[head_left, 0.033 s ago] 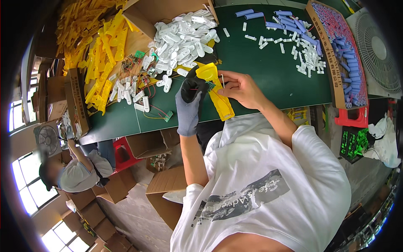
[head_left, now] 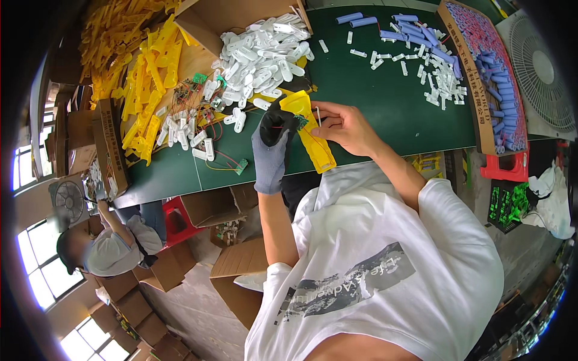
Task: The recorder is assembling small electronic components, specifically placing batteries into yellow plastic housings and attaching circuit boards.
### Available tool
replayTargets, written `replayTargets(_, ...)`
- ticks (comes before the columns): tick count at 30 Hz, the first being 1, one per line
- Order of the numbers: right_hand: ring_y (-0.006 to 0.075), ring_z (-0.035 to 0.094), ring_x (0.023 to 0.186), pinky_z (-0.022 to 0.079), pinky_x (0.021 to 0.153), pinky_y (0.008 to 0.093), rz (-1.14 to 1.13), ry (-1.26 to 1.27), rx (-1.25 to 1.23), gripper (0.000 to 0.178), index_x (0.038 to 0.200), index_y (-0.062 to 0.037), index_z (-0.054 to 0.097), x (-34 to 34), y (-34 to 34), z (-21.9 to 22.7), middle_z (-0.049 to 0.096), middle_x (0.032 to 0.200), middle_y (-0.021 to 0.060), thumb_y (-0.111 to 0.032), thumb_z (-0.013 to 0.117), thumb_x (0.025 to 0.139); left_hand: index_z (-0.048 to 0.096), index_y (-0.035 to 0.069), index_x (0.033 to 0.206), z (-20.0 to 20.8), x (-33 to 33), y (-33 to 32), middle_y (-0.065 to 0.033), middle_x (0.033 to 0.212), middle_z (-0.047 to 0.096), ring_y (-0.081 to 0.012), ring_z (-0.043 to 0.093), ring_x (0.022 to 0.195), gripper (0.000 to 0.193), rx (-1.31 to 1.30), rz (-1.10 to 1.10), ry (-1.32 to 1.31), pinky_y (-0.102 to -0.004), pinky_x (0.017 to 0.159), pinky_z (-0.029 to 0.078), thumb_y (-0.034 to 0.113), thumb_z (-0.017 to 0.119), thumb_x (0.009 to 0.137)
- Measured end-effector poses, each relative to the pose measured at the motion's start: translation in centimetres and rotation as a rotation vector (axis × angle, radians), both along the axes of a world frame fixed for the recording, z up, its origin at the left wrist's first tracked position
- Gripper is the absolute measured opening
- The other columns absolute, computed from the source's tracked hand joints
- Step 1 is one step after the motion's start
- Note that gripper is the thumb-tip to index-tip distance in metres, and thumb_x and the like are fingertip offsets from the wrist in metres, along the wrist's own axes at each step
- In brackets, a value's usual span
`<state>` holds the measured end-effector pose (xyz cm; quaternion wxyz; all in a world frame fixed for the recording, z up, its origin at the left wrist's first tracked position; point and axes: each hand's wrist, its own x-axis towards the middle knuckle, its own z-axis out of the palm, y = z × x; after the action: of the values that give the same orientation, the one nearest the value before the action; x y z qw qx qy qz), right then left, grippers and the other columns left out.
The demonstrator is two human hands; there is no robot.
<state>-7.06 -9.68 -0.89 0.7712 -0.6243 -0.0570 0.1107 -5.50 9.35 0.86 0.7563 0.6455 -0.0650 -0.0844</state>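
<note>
My left hand point(head_left: 270, 139), in a grey and black glove, is closed around the upper part of a yellow plastic shell point(head_left: 317, 150). The shell is tilted over the near edge of the green table. By the gloved fingers a small green circuit board point(head_left: 301, 123) lies against the shell; a short red wire shows at the glove. My bare right hand point(head_left: 351, 129) comes in from the right, thumb and forefinger pinched on a thin white strip point(head_left: 319, 116) beside the shell. The strip's exact kind is too small to make out.
White plastic parts point(head_left: 259, 60) are heaped ahead, near wired circuit boards point(head_left: 242, 166). Yellow shells point(head_left: 147, 78) pile up at left. Blue cylindrical cells point(head_left: 364, 22) and small white pieces point(head_left: 445, 87) lie at right by a cardboard box point(head_left: 475, 90). A co-worker point(head_left: 120, 243) sits at far left.
</note>
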Motion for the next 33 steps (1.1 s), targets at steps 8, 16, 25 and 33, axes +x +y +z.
replayTargets(8,0.0115,0.067,0.082,0.052,0.073,0.0242,-0.006,0.004,-0.092,0.056,0.131,0.0073,0.051,-0.1,-0.2,0.2,0.069,0.106,0.0119,-0.006,0.073,0.082,0.060,-0.002,0.106,0.6,0.9,-0.4,-0.0069,0.099,0.063,-0.0107,0.059,0.087,0.026,0.285,-0.025,-0.064,-0.0231,0.075,0.048,-0.011,0.057,0.082)
replayTargets(16,0.0053,0.060,0.076,0.051,0.073,0.0216,-0.001,0.007,-0.136,0.055,0.133,0.0043,0.051,-0.1,-0.3,0.3,0.065,0.105,0.0045,-0.006,0.073,0.083,0.062,-0.002,0.112,0.1,0.2,-1.3,-0.0097,0.101,0.063,-0.0156,0.063,0.089,0.033,0.384,-0.024,-0.087,-0.0258,0.080,0.050,-0.012,0.058,0.080)
replayTargets(25,0.0083,0.061,0.073,0.050,0.068,0.0248,-0.009,-0.087,-0.161,0.061,0.137,0.0019,0.048,-0.2,-0.4,-0.1,0.070,0.089,0.0089,-0.019,0.073,0.086,0.060,-0.001,0.117,-1.0,-0.9,-2.0,-0.0046,0.102,0.065,-0.0084,0.058,0.086,0.029,0.224,0.015,-0.016,-0.0216,0.072,0.047,-0.006,0.056,0.089)
replayTargets(33,0.0106,0.063,0.074,0.050,0.066,0.0257,0.029,-0.048,-0.200,0.061,0.138,0.0016,0.047,-0.2,-0.5,0.5,0.070,0.086,0.0109,-0.022,0.072,0.087,0.058,-0.001,0.116,-1.2,-1.0,-3.0,-0.0060,0.105,0.063,-0.0100,0.058,0.092,0.026,0.185,0.047,0.007,-0.0245,0.082,0.047,-0.003,0.056,0.090)
